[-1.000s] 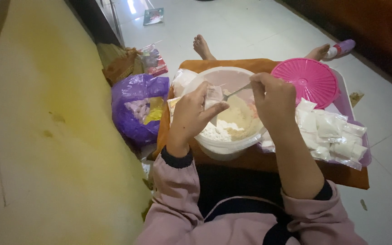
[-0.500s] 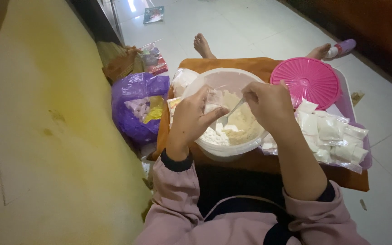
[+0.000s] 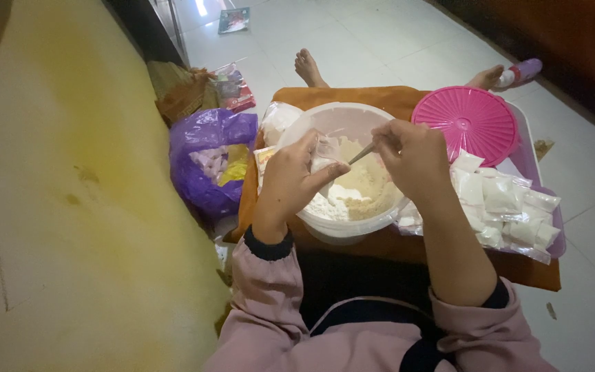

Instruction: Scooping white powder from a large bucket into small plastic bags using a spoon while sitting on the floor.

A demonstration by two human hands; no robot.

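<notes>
While the pink-sleeved forearms are reaching up from the bottom of the frame, the left hand (image 3: 294,180) is pinching a small clear plastic bag (image 3: 326,153) open over the round white plastic bowl of pale flour (image 3: 344,186) at the centre. The right hand (image 3: 414,160) is closing around the handle of a thin metal spoon (image 3: 361,154), whose tip is pointing at the bag's mouth.

The bag is sitting just above the flour, so any powder missing its narrow opening is likely falling back into the bowl. A tilt of the spoon off the rim side, however, could be dusting the brown wooden board surface (image 3: 394,242) that carries the bowl. The thin bag could also be slipping from the pinch, since only the fingertips are holding it.

Right of the bowl, a heap of small filled clear packets (image 3: 500,207) is lying in a pale tray (image 3: 526,138), touching the right wrist area and crowding that arm's room to move. Above them a round pink plastic lid (image 3: 464,124) is resting, near the right hand. Left of the board, a purple plastic bag (image 3: 209,165) with more packets inside is slumping against a yellow mattress (image 3: 56,193). Farther up, two bare feet (image 3: 308,67) are resting on the white tiled floor (image 3: 373,41).
</notes>
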